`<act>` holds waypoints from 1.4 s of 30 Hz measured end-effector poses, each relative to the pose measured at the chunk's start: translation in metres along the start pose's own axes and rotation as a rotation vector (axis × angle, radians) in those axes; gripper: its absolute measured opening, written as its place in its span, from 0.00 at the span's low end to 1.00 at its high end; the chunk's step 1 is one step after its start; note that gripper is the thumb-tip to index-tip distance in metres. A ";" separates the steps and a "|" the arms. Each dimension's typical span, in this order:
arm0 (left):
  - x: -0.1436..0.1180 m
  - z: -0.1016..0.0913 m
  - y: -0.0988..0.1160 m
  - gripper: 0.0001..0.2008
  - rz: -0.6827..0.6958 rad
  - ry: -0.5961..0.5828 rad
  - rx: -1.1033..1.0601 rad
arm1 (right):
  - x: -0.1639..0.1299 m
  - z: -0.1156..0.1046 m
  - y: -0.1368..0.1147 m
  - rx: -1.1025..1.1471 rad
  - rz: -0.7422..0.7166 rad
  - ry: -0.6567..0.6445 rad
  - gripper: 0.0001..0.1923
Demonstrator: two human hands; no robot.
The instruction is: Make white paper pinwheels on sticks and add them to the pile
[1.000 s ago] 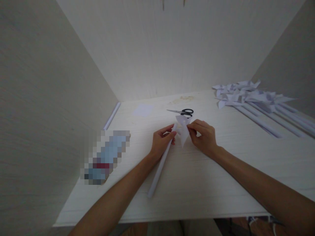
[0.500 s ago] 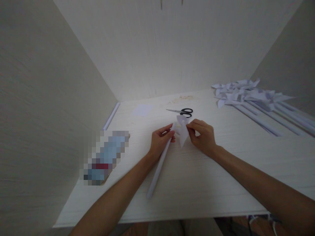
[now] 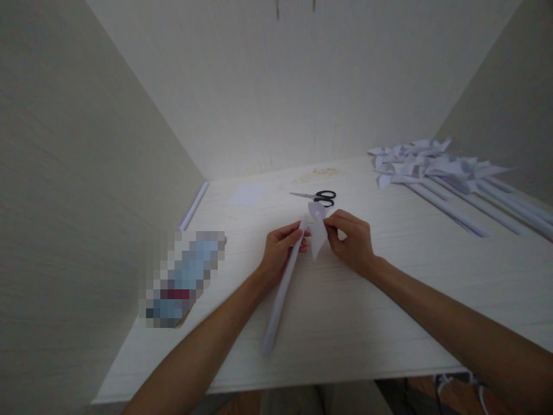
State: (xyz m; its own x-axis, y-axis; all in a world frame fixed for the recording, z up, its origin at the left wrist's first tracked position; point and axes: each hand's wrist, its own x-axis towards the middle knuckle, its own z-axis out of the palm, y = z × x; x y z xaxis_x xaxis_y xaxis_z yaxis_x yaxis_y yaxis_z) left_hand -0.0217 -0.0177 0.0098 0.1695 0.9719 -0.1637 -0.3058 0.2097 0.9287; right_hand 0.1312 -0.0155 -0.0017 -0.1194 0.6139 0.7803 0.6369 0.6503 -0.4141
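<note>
My left hand (image 3: 280,248) is closed around the upper end of a rolled white paper stick (image 3: 283,294), which slants down toward the table's front edge. Close by the stick's top is a folded white paper pinwheel (image 3: 318,230). My right hand (image 3: 352,239) pinches the pinwheel's right side between thumb and fingertips. Whether the pinwheel and the stick are joined is too small to tell. Just beyond the hands lie black-handled scissors (image 3: 322,196), blades pointing left.
Several finished paper pinwheels (image 3: 432,164) on sticks are piled at the back right. A square paper sheet (image 3: 247,195) lies at the back left. Another paper roll (image 3: 194,206) rests along the left wall. A pixelated phone-like object (image 3: 185,279) lies at left on the white table (image 3: 367,346).
The pinwheel and my right hand have come slightly nearer the stick. The stick's lower end has swung a little to the right. The whole view has shifted slightly.
</note>
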 end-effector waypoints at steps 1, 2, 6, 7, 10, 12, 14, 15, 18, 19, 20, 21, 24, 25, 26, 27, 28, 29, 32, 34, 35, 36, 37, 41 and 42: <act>0.000 0.001 0.000 0.16 -0.004 -0.012 -0.010 | 0.000 0.000 0.000 0.002 -0.004 -0.002 0.10; -0.001 0.001 -0.001 0.16 -0.006 -0.020 -0.017 | 0.000 0.000 0.000 0.000 -0.012 -0.002 0.10; -0.001 0.002 -0.001 0.16 0.003 0.007 -0.008 | 0.000 0.001 0.002 -0.037 -0.048 0.010 0.10; -0.001 0.002 0.000 0.16 0.008 0.020 0.002 | 0.000 0.001 0.002 -0.046 -0.053 0.009 0.09; 0.000 0.001 0.001 0.18 0.030 0.044 0.047 | 0.000 0.000 0.002 -0.064 -0.069 0.007 0.09; 0.001 0.000 0.001 0.20 0.052 0.048 0.076 | 0.001 0.000 0.002 -0.075 -0.085 0.011 0.09; 0.001 0.000 0.001 0.20 0.075 0.061 0.105 | 0.001 0.000 0.003 -0.092 -0.094 0.011 0.09; 0.002 0.000 0.001 0.20 0.085 0.072 0.121 | 0.001 0.000 0.003 -0.105 -0.098 0.011 0.10; 0.003 0.000 0.000 0.20 0.106 0.105 0.166 | 0.000 -0.001 0.004 -0.151 -0.122 -0.003 0.09; 0.004 -0.001 -0.001 0.20 0.114 0.111 0.182 | 0.000 -0.001 0.004 -0.165 -0.140 -0.011 0.09; 0.004 -0.001 -0.002 0.19 0.124 0.114 0.199 | 0.000 -0.001 0.005 -0.177 -0.159 -0.023 0.09; 0.005 -0.002 -0.002 0.19 0.134 0.114 0.219 | 0.000 -0.001 0.005 -0.188 -0.175 -0.040 0.09; 0.005 -0.004 -0.004 0.17 0.184 0.109 0.285 | 0.000 -0.002 0.006 -0.206 -0.183 -0.095 0.10; 0.005 -0.005 -0.004 0.17 0.205 0.105 0.309 | 0.000 -0.002 0.006 -0.207 -0.175 -0.113 0.10; 0.006 -0.006 -0.005 0.16 0.231 0.100 0.332 | 0.000 -0.002 0.005 -0.207 -0.167 -0.130 0.10; 0.006 -0.006 -0.005 0.16 0.258 0.096 0.355 | 0.000 -0.002 0.005 -0.205 -0.161 -0.143 0.10; 0.006 -0.007 -0.005 0.16 0.284 0.089 0.379 | 0.000 -0.003 0.005 -0.203 -0.154 -0.155 0.10; 0.006 -0.007 -0.005 0.15 0.306 0.082 0.401 | 0.000 -0.003 0.004 -0.200 -0.144 -0.168 0.10; 0.007 -0.007 -0.005 0.15 0.334 0.071 0.444 | 0.000 -0.002 0.004 -0.142 -0.064 -0.194 0.09; 0.007 -0.007 -0.004 0.16 0.307 0.072 0.432 | 0.000 -0.001 0.004 -0.071 0.005 -0.193 0.08; 0.008 -0.007 -0.004 0.16 0.282 0.078 0.415 | 0.000 0.000 0.005 -0.043 0.031 -0.190 0.08; 0.008 -0.007 -0.003 0.17 0.254 0.083 0.395 | 0.000 0.001 0.005 -0.025 0.049 -0.189 0.08; 0.008 -0.007 -0.003 0.18 0.229 0.088 0.375 | 0.000 0.002 0.006 -0.016 0.063 -0.187 0.08; 0.007 -0.007 -0.001 0.21 0.161 0.097 0.323 | 0.001 0.006 0.008 0.026 0.147 -0.157 0.07; 0.007 -0.007 0.000 0.21 0.146 0.096 0.313 | 0.000 0.007 0.009 0.045 0.178 -0.150 0.07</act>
State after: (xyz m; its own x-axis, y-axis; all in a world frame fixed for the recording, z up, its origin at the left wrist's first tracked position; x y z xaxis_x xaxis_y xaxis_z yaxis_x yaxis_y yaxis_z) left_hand -0.0267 -0.0100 0.0062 0.0523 0.9979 -0.0383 -0.0157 0.0392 0.9991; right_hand 0.1312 -0.0062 -0.0084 -0.1229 0.7779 0.6162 0.6238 0.5435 -0.5617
